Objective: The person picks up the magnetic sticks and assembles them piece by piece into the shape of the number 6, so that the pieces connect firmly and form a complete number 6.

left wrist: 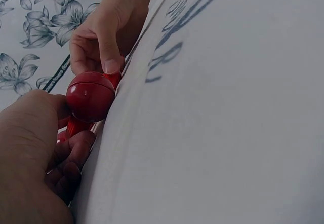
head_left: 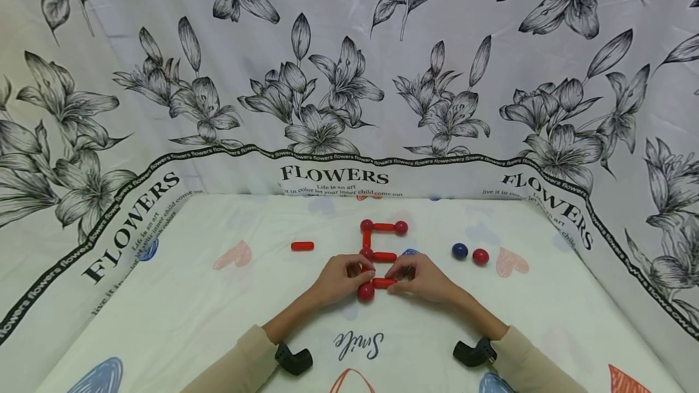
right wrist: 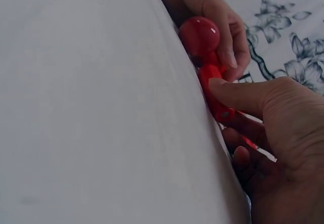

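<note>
Red rods and red balls form a joined figure on the cloth. My left hand [head_left: 340,281] pinches an upright red rod, mostly hidden by its fingers, just above the lowest red ball [head_left: 366,292]. My right hand [head_left: 425,279] pinches a sideways red rod [right wrist: 215,89] by its outer end; its inner end meets the lowest ball. Farther up, a middle ball [head_left: 366,253] has a sideways rod [head_left: 384,257] beside it. An upright rod [head_left: 366,239] runs to the upper left ball [head_left: 366,225], and a top rod [head_left: 384,227] joins that to another ball [head_left: 401,227].
A loose red rod [head_left: 303,246] lies to the left. On the right sit a dark blue ball [head_left: 460,251] and a loose red ball [head_left: 480,256]. The white printed cloth [head_left: 246,296] meets a flower-patterned curtain [head_left: 338,138] at the back and sides.
</note>
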Demonstrator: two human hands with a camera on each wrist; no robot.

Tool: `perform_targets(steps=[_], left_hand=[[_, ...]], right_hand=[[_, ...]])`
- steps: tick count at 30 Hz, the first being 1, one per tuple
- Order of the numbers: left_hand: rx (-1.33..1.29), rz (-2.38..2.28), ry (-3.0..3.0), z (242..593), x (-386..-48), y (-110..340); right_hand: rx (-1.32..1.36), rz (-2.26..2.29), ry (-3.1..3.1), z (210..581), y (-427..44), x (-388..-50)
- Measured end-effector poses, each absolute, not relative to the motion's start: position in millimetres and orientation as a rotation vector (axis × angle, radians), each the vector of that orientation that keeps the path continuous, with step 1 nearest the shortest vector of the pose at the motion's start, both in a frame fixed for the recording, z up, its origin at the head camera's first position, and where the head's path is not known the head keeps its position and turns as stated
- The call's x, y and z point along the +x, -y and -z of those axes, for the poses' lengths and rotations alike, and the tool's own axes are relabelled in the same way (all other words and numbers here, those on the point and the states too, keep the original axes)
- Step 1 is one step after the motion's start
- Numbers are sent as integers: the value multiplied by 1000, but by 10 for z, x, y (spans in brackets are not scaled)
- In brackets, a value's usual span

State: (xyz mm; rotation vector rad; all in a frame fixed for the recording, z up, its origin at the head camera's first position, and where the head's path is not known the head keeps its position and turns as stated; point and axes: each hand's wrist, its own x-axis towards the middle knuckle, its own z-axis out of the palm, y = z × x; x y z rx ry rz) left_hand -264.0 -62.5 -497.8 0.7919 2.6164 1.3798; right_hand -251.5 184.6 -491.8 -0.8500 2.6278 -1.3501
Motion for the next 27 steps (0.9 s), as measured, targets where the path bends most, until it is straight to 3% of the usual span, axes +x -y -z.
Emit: perform_targets(steps=[27], left_hand=[[812,-1377,-2609,4976,-2642,627]], right_hand=[[-813,1364,-2493,4819,-1837,-2326]])
